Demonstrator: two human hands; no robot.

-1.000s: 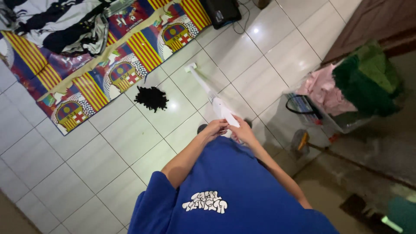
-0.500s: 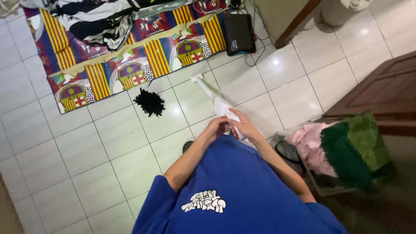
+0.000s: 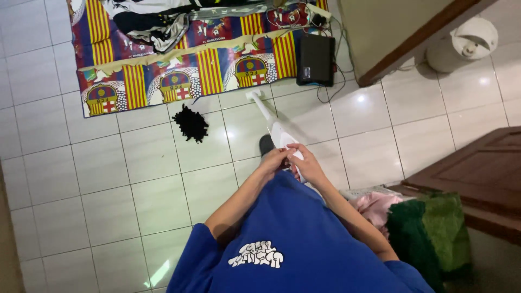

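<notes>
Above white tiles, two hands, left hand (image 3: 273,161) and right hand (image 3: 305,163), grip one white stick vacuum (image 3: 277,130).

A handheld vacuum (image 3: 277,130) is sitting between both hands, its nozzle lying before them, right of a clump (image 3: 190,122) below the blanket (image 3: 179,65).

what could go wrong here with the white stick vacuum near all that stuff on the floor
The white stick vacuum, held in both hands, left hand and right hand, may snag the black clump or jam on it. Its head sits close to the loose cables and the patterned cloth, which could catch.
</notes>
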